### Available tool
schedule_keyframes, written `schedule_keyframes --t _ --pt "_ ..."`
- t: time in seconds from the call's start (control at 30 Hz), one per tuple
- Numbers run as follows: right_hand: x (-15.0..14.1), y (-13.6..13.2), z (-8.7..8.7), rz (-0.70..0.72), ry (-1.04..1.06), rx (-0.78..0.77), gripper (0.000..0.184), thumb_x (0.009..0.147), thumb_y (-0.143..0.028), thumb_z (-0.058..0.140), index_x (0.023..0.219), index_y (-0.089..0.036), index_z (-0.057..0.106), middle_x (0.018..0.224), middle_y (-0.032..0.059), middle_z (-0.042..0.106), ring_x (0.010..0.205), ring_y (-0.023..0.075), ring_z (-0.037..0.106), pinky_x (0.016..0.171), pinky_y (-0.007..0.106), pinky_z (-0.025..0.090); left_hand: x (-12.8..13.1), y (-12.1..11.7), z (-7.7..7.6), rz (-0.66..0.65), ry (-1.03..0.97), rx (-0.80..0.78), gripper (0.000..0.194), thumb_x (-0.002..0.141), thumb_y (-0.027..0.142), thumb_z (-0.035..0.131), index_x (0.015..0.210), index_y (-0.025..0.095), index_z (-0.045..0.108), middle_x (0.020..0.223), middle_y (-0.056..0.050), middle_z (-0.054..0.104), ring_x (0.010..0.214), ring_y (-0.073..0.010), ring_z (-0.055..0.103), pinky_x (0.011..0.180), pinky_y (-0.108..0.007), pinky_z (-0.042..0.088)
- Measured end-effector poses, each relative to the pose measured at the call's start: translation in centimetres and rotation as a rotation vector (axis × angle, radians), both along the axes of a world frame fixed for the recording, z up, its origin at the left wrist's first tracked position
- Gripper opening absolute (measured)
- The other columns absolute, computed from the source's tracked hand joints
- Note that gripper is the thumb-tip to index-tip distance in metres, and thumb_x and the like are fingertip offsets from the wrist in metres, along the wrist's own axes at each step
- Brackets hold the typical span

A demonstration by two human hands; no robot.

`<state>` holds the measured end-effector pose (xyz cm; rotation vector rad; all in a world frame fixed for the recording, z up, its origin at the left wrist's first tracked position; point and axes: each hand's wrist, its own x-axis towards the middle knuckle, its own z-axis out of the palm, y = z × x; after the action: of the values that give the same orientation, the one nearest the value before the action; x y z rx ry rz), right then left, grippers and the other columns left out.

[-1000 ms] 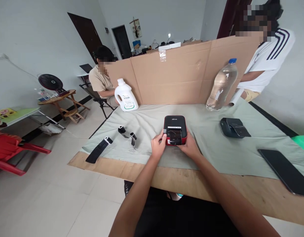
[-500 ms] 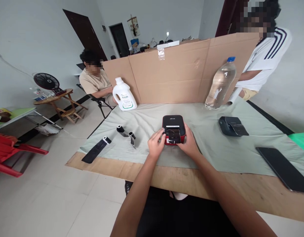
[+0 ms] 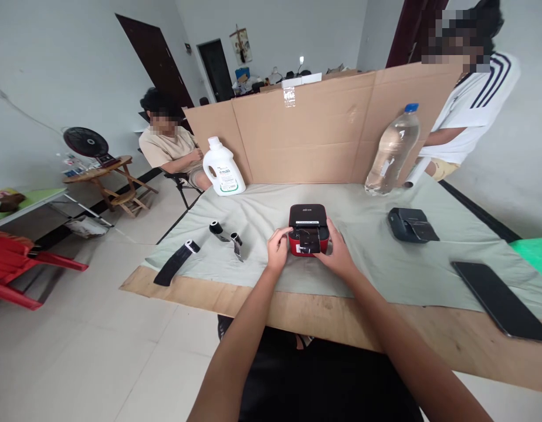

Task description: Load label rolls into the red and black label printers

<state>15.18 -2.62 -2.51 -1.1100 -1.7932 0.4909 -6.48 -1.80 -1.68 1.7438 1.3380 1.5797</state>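
A red-and-black label printer sits on the cloth in front of me, with a strip of dark glossy label tape hanging out of its front. My left hand is at the printer's left side, its index finger reaching onto the front left edge and the other fingers bent. Around the right side, my right hand is closed, fingers along the side and thumb near the front lower corner. To the left lie a small roll with a long dark strip unrolled and two shorter curled rolls.
A white detergent jug and a large clear bottle stand before a cardboard panel. On the right are a dark printer-like device and a black tablet. Two people sit beyond the table.
My left hand has drawn back slightly from the tape strip, its index finger now on the printer's edge. My right hand stays on the printer. The view has shifted a little.
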Motion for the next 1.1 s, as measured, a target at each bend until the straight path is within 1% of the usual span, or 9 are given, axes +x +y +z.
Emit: schedule_keyframes --t 0.1,0.2,0.3,0.4,0.57,0.7,0.83,0.97,1.1 --pt "0.4 -0.9 -0.8 0.017 -0.019 -0.038 0.110 0.080 -0.041 0.075 0.167 -0.027 0.009 0.170 0.0115 0.026 0.153 0.0372 0.031 0.119 0.060 0.036 -0.1 -0.2 -0.4 -0.002 -0.022 0.029 0.040 0.095 0.025 0.039 0.112 0.020 0.075 0.118 -0.009 0.075 0.109 -0.0205 0.070 0.099 -0.035 0.055" --pt "1.2 -1.8 -0.9 0.013 0.024 -0.070 0.088 0.084 -0.032 0.064 0.164 -0.029 0.027 0.165 0.0082 0.037 0.148 0.0336 0.042 0.111 0.055 0.047 -0.3 -0.3 -0.4 -0.003 -0.017 0.057 0.041 0.095 0.024 0.040 0.113 0.019 0.076 0.119 -0.008 0.076 0.112 -0.0208 0.070 0.103 -0.036 0.054" --pt "1.9 -1.3 1.0 -0.085 0.116 -0.008 0.060 0.086 -0.025 0.051 0.146 -0.030 0.058 0.145 0.0060 0.062 0.129 0.0282 0.060 0.103 0.049 0.053 -0.4 -0.2 -0.3 -0.018 -0.031 0.043 0.041 0.095 0.023 0.040 0.116 0.019 0.075 0.120 -0.008 0.077 0.113 -0.0207 0.071 0.103 -0.036 0.055" --pt "1.8 1.3 4.2 -0.127 0.060 0.035 0.042 0.089 -0.027 0.048 0.121 -0.026 0.075 0.121 0.0078 0.075 0.111 0.0269 0.069 0.099 0.046 0.054 -0.4 -0.2 -0.2 -0.054 -0.047 0.078 0.042 0.095 0.021 0.040 0.118 0.018 0.075 0.122 -0.008 0.076 0.117 -0.0206 0.070 0.108 -0.037 0.053" --pt "-0.6 8.2 8.0 0.076 -0.413 -0.161 0.026 0.085 -0.029 0.057 0.096 -0.025 0.080 0.100 0.0064 0.079 0.101 0.0294 0.070 0.093 0.044 0.053 -0.7 -0.3 -0.1 -0.073 -0.024 0.089 0.043 0.095 0.017 0.040 0.122 0.019 0.074 0.125 -0.007 0.075 0.118 -0.0203 0.070 0.107 -0.036 0.054" --pt "-2.7 11.7 8.4 0.152 -0.568 -0.277 0.003 0.068 -0.025 0.074 0.065 -0.026 0.073 0.070 0.0048 0.074 0.088 0.0302 0.070 0.086 0.041 0.053 -0.8 -0.4 0.0 -0.079 0.003 0.067 0.043 0.096 0.017 0.041 0.124 0.020 0.074 0.125 -0.007 0.075 0.114 -0.0202 0.071 0.102 -0.033 0.057" --pt "-3.9 12.8 8.4 0.125 -0.660 -0.371 0.018 0.057 -0.019 0.078 0.050 -0.024 0.062 0.056 0.0060 0.064 0.086 0.0338 0.067 0.085 0.047 0.052 -0.8 -0.5 -0.1 -0.091 -0.010 0.052 0.043 0.095 0.016 0.043 0.127 0.020 0.072 0.124 -0.007 0.075 0.103 -0.0194 0.074 0.095 -0.032 0.059" --pt "-3.2 12.0 9.5 0.097 -0.645 -0.386 0.013 0.061 -0.023 0.077 0.061 -0.023 0.064 0.069 0.0066 0.069 0.091 0.0336 0.066 0.088 0.050 0.052 -0.7 -0.5 -0.3 -0.095 -0.038 0.087 0.043 0.093 0.013 0.044 0.125 0.019 0.073 0.122 -0.007 0.076 0.101 -0.0190 0.074 0.094 -0.032 0.058" --pt "-1.0 9.0 11.7 0.158 -0.482 -0.338 0.022 0.085 -0.037 0.059 0.096 -0.021 0.069 0.100 0.0077 0.075 0.091 0.0255 0.067 0.085 0.040 0.056 -0.7 -0.8 -0.6 -0.119 -0.062 0.076 0.044 0.091 0.011 0.045 0.127 0.017 0.071 0.122 -0.008 0.076 0.105 -0.0197 0.073 0.099 -0.035 0.057"
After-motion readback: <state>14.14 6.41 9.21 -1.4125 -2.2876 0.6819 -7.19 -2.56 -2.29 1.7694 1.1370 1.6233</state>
